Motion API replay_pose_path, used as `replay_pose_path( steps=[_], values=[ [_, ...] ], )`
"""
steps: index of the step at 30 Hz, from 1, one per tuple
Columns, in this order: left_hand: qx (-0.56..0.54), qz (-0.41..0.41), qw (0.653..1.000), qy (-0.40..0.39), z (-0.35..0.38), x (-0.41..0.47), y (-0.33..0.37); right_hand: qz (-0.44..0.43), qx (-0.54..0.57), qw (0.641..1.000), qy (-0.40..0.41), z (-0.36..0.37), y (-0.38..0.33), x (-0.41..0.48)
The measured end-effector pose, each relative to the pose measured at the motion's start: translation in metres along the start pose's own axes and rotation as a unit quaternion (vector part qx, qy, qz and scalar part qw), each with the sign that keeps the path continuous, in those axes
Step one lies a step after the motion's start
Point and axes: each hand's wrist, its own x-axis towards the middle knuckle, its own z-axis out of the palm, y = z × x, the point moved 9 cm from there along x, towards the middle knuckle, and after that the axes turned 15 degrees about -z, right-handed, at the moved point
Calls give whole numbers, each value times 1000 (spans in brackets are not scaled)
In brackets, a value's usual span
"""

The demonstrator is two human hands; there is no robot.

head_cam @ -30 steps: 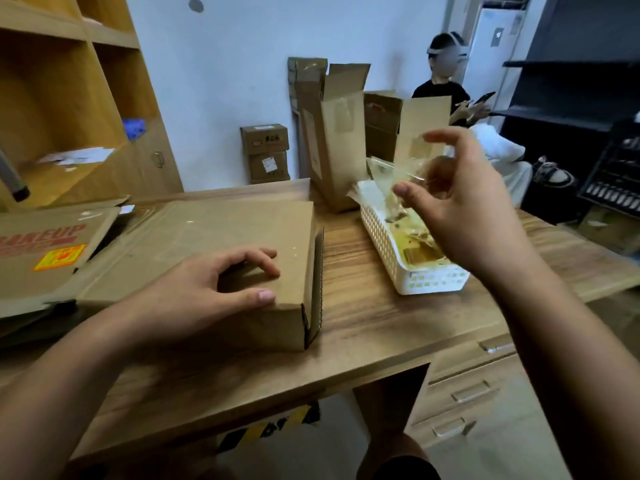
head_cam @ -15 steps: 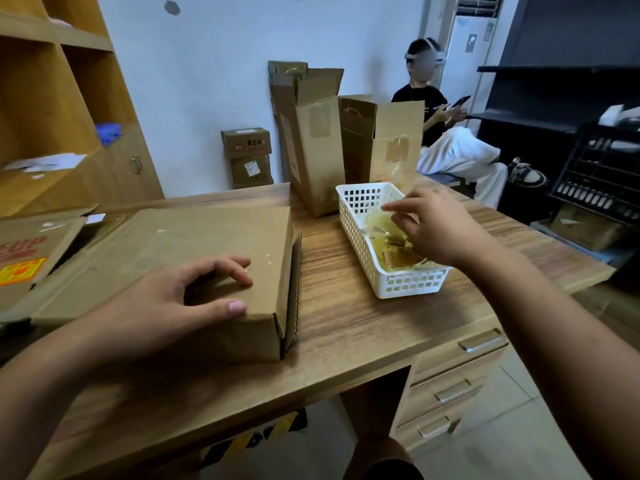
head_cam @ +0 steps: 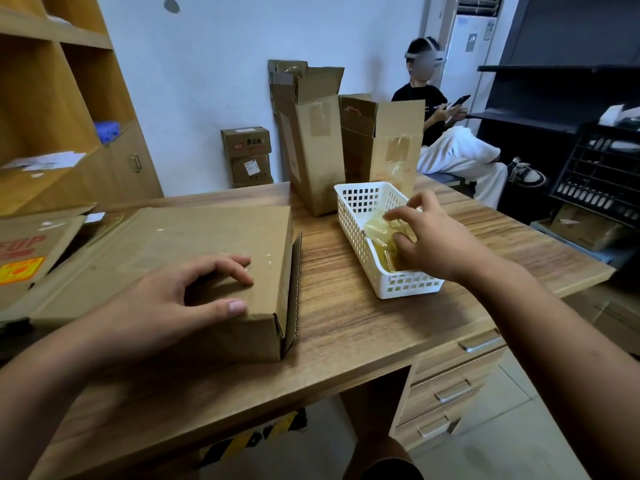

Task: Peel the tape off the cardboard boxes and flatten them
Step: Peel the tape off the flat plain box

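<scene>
Bench (head_cam: 346, 341) of wood holds a box (head_cam: 207, 244) at 9 o'clock; the left hand (head_cam: 156, 306) rests on it, grip loose. At 2 o'clock the right hand (head_cam: 436, 244) has its grip on tape (head_cam: 379, 225) in a white basket (head_cam: 356, 216). Tall boxes (head_cam: 311, 161) stand at 12, shelves (head_cam: 52, 98) at 10.

Desk (head_cam: 346, 327) is a wood-grain one with drawers on the right, and on the front-left sits a low closed cardboard box (head_cam: 207, 244), with a flat cardboard sheet (head_cam: 31, 247) bearing an orange sticker just beside it at the left edge. Right of that box, a bit apart, there's a white plastic basket (head_cam: 349, 216) with crumpled yellowish tape (head_cam: 381, 230) in it. Behind the basket the left tall box (head_cam: 311, 143) and the right tall box (head_cam: 391, 140) stand upright side by side, flaps open.
</scene>
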Motion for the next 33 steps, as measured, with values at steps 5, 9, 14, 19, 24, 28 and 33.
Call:
replay_pose_path(
  steps=[5, 9, 14, 19, 24, 28, 33],
  values=[
    [-7, -4, 1000, 2, 0, -1, 1, -4, 14, 999, 34, -10, -2, -2],
    [1, -13, 1000, 12, 2, -2, 1, -15, -26, 999, 40, -13, -6, 1],
    [37, -3, 998, 53, 2, -7, 3, -20, -63, 994, 81, -19, -11, -1],
    [132, 49, 984, 110, 4, -14, 8, -83, -37, 977, 192, -36, -35, -4],
    [154, 127, 967, 158, 4, -29, 21, -203, 124, 962, 134, -19, -99, 3],
    [195, 177, 950, 165, 8, -39, 26, -255, 142, 956, 24, 15, -144, 8],
    [242, 206, 931, 178, 7, -50, 22, -257, 131, 954, -79, 44, -148, 10]
  ],
)
